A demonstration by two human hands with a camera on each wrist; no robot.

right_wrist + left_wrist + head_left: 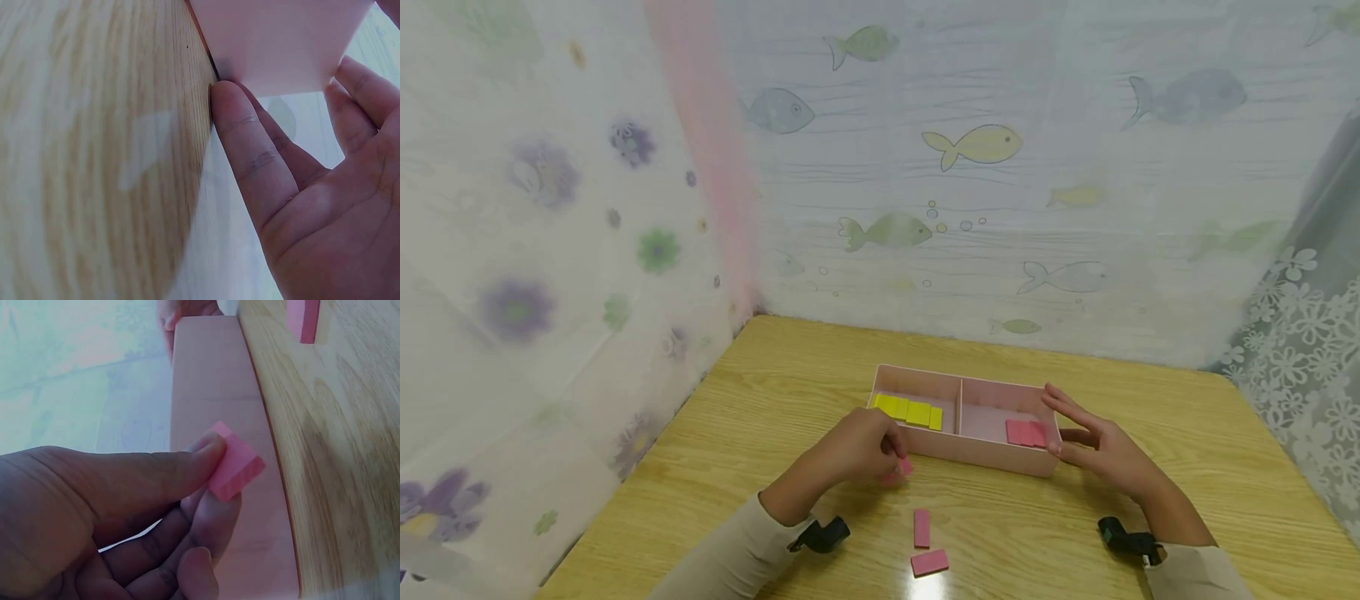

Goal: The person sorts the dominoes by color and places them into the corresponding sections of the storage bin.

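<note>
My left hand (863, 446) pinches a pink domino block (237, 464) between thumb and fingertips, just in front of the long pink box (992, 454). In the left wrist view the block overlaps the box's front wall, one end facing out. At the box's right end, my right hand (1105, 450) holds the corners, thumb at the front and forefinger at the back. The right wrist view has its fingers (247, 131) against that end, low by the table. Yellow blocks (906, 410) lie side by side in the left compartment; pink blocks (1025, 432) lie in the right one.
Two loose pink blocks, an upright-lying one (922, 528) and a slanted one (930, 562), lie on the wooden table (1015, 533) in front of the box. A divider (959, 407) splits the box. Patterned curtains (985, 275) hang behind the table and along its left side.
</note>
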